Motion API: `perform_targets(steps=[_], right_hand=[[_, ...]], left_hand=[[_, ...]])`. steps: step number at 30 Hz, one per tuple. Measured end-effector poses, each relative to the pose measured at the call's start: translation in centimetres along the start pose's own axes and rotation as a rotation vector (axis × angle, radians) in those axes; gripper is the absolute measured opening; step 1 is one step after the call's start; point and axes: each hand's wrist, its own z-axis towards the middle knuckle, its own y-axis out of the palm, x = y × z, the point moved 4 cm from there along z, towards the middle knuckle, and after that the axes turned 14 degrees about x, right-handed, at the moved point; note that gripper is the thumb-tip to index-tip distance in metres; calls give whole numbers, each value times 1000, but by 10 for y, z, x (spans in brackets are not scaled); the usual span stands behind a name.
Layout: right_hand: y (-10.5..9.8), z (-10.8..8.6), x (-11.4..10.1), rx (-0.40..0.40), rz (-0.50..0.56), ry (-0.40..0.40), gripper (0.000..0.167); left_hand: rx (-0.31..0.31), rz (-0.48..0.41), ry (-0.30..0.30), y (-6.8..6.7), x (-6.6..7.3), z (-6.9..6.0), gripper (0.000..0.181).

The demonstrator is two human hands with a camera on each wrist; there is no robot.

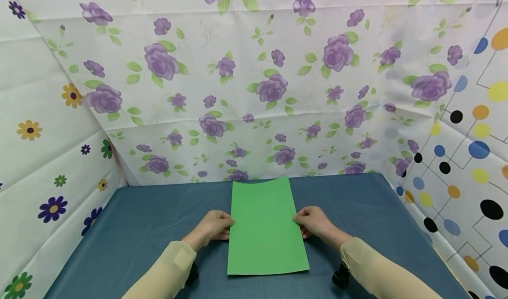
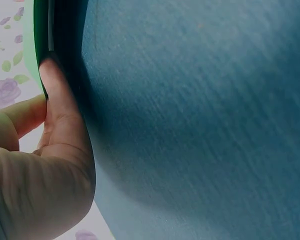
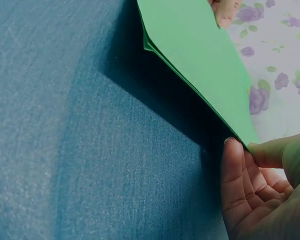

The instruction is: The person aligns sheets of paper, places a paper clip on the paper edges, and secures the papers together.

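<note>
A green sheet of paper (image 1: 266, 228), taller than wide, is held above the blue-covered table, tilted with its far edge near the back wall. My left hand (image 1: 216, 225) pinches its left edge between thumb and fingers, and my right hand (image 1: 315, 222) pinches the right edge. In the right wrist view the paper (image 3: 200, 60) shows more than one layer along its edge, with a small bent corner, and casts a dark shadow on the cloth. The left wrist view has the left hand (image 2: 55, 145) at the paper's edge (image 2: 37, 40).
The blue cloth (image 1: 158, 215) covers the table. Behind it hangs a white curtain with purple flowers (image 1: 271, 87). A flower-patterned sheet (image 1: 31, 171) stands at the left, a dotted one (image 1: 456, 166) at the right. Dark devices (image 1: 341, 276) sit under both wrists.
</note>
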Motion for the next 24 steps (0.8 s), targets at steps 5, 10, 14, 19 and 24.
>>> perform_targets(steps=[5,10,14,19,24], right_hand=[[1,0,-1,2,-19,-23,15],[1,-2,-5,1,-39,-66,14],[2,-5,-7,3,-64,-96,14],[3,-6,-5,3,-77,-116,14],[4,-5,-4,6,-107,-127,14]], left_hand=[[7,37,14,0,-1,0,16],[9,58,33,0,-1,0,17],[3,59,42,0,-1,1,16],[4,66,47,1,-1,1,15],[5,88,65,2,1,0,14]])
